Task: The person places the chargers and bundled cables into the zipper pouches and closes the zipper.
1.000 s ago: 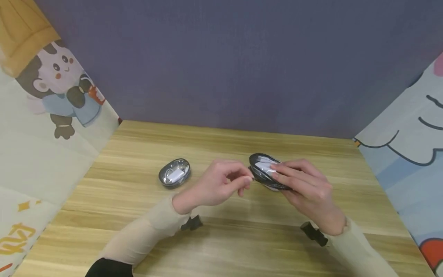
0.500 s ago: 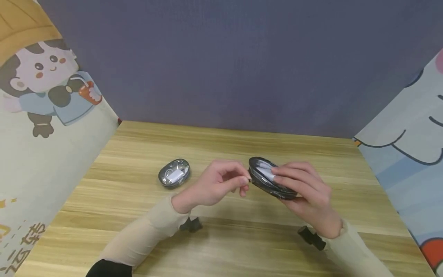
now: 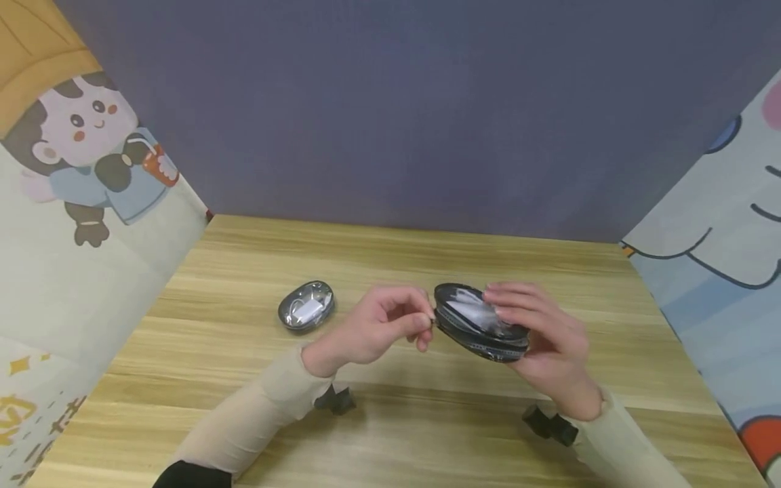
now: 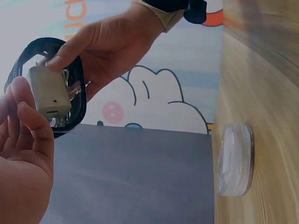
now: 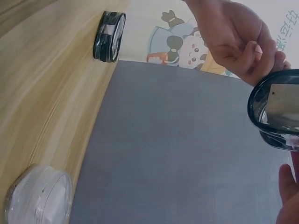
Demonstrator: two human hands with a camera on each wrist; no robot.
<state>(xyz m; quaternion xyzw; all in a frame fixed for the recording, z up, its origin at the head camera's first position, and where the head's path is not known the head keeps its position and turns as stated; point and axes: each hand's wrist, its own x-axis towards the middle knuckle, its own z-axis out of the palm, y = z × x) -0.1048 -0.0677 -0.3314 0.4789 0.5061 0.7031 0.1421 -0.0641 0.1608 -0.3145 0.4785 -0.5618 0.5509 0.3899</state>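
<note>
My right hand (image 3: 549, 332) holds a small oval zip pouch (image 3: 460, 332) above the table, with black edging and a clear window. Fingers lie over the window and the thumb is underneath. Inside is a white charger plug (image 4: 49, 91) with a cable. At the pouch's left end, my left hand (image 3: 381, 325) pinches a small dark zipper pull (image 3: 433, 320) between thumb and forefinger. A similar black-edged pouch (image 3: 307, 306) lies on the table left of both hands, a white item and a cable showing through its top.
A clear, whitish pouch (image 4: 236, 159) also sits on the wooden table (image 3: 390, 434); the right wrist view shows this pale pouch (image 5: 39, 196) too. A grey-blue panel (image 3: 390, 122) rises behind the table, with cartoon-printed sheets (image 3: 116, 169) at the sides.
The held pouch has tilted, so that its zipped side faces the head camera more, and it sits slightly lower. My left hand has shifted a little left with the zipper pull.
</note>
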